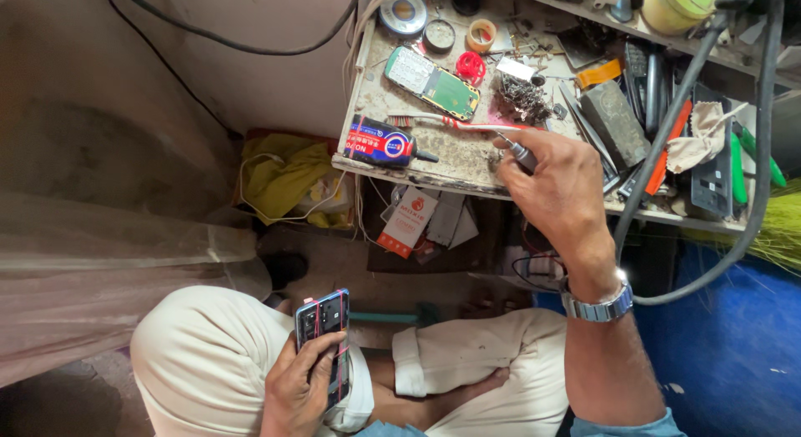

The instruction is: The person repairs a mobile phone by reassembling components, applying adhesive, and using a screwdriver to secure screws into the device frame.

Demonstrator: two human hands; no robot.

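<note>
A phone [324,341] with its back facing up sits low in the frame, left of centre, its long axis running nearly straight up and down the picture and tipped slightly rightward at the top. The left hand [302,387] wraps it from below, grip closed around the lower half, resting it on the knee of the person's pale trousers [209,353].

The tool lies well apart from the phone, up and to the right: the right hand [555,182], a metal watch [596,306] at its wrist, reaches to the front edge of the worktop [450,166] at upper centre, grip closed on a thin metal-tipped tool [517,151] whose point aims up and left. The right hand is plainly the nearer to the worktop; the left is the only one at the phone.

Around it on the worktop lie a red-handled toothbrush [455,122], a dark glue tube [380,143] with a red and blue label, a green circuit board [434,82], 2 tape rolls [481,35], a tangle of wire wool [521,96] and more hand tools. 2 thick black cables [667,128] cross the right side.

The tool's handle is buried in the palm, so its kind cannot be told. The fingers cover the phone's lower back, and the clutter at far right is hard to sort.
</note>
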